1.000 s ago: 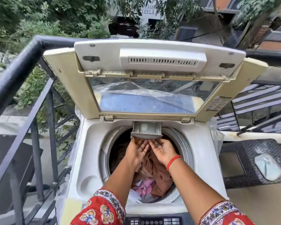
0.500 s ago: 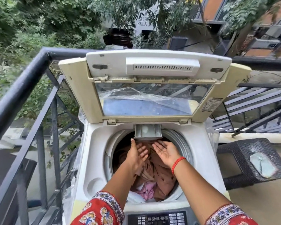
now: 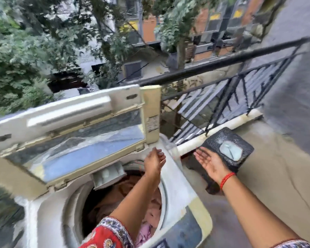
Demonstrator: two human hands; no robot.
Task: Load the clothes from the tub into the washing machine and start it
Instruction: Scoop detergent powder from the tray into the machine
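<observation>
Head view, tilted and smeared. Washer (image 3: 48, 212) at lower left with lid (image 3: 75, 140) propped up and back, glass pane facing the drum.

Left hand (image 3: 155, 161) over the washer's rear right corner, fingers loosely curled, holding nothing. Right hand (image 3: 210, 162) out past the washer's right side, palm up, fingers spread wide, empty, near the front edge of a black stool (image 3: 213, 142) but not touching it.

Probably reaching for the pale packet (image 3: 231, 151) lying on the stool; possibly detergent, though too blurred to tell. Best done so:
- Bring the right hand over the packet from above and pinch it across its short sides; looks flat and slick, so likely to slide if nudged from the edge.
- Keep the left arm clear of the drawer (image 3: 108, 174), which juts out over the drum mouth and could be knocked.
- Carry the packet back level in case of an open seam.
- Leave the lid up until the drawer is filled and pushed home, then go to the panel (image 3: 184, 231) at the front edge.

Containers:
- Drum: well filled with clothes (image 3: 125, 192), brown cloth on top and toward the back, pink cloth lower front, nothing hanging over the rim.
- Drawer: pulled out, pale inside; contents not readable.
- Tub: out of view, so no telling whether anything remains in it.
</observation>
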